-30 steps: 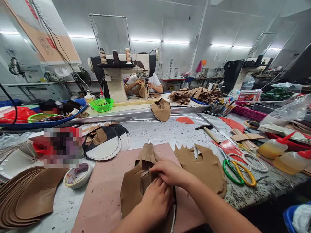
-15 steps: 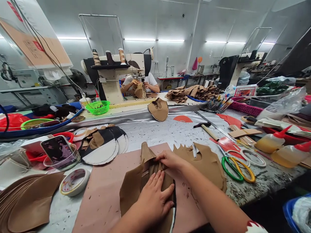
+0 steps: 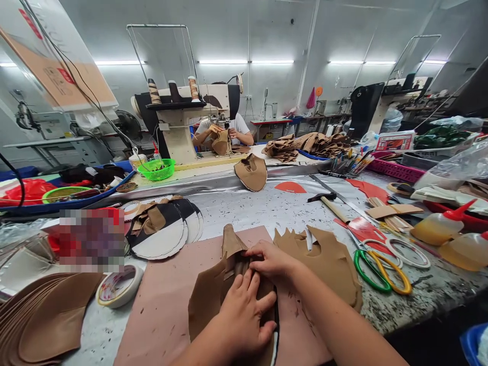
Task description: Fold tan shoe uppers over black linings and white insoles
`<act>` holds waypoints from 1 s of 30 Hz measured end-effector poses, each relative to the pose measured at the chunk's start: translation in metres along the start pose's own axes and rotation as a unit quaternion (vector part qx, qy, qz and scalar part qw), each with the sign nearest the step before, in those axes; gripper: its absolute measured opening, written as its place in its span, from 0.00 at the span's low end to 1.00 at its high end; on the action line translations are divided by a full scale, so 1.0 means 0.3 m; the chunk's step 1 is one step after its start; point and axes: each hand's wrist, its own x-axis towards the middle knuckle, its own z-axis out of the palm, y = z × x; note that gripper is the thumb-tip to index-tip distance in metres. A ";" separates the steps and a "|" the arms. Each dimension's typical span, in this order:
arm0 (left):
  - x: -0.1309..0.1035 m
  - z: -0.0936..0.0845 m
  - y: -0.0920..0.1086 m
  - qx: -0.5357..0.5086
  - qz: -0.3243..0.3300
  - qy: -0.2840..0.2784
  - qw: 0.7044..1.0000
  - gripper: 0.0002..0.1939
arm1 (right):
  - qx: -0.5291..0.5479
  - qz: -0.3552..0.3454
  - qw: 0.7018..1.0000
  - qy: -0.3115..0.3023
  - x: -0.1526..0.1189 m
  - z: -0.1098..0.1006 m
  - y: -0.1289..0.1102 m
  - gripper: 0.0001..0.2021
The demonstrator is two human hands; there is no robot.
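A brown leather-like piece with folded flaps lies on the pink mat. My left hand presses down on it with the fingers apart. Just above and to the right, my right hand pinches the edge of the upper flap, thumb and forefinger close together. A dark and white rim shows along the right side of the piece. More brown cut pieces with a jagged edge lie right of my hands. What lies under my left palm is hidden.
Green and yellow scissors lie at the right, near glue bottles. A tape roll and stacked brown pieces are at the left. A hammer lies farther back. Beyond, a person works at a sewing machine.
My right hand's fingers have shifted slightly on the flap, and my left fingers are more bent. The view has moved a little, so the surroundings sit slightly differently.
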 end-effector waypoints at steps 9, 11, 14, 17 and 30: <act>-0.008 0.035 -0.017 0.002 -0.013 0.019 1.000 0.31 | -0.091 -0.111 0.969 0.203 -0.019 0.057 -0.011 0.15; -0.009 0.050 -0.022 0.006 -0.017 0.030 0.999 0.36 | -0.083 -0.079 0.974 0.196 -0.008 0.055 -0.013 0.10; -0.009 0.068 -0.031 0.010 -0.015 0.046 0.999 0.39 | -0.053 -0.041 0.979 0.194 0.011 0.050 -0.001 0.07; -0.005 0.063 -0.034 0.004 -0.015 0.039 0.999 0.39 | -0.028 -0.017 0.981 0.190 0.024 0.046 0.023 0.07; 0.046 -0.009 -0.025 0.005 0.010 -0.017 1.000 0.41 | 0.020 0.019 0.983 0.182 0.058 0.044 0.052 0.07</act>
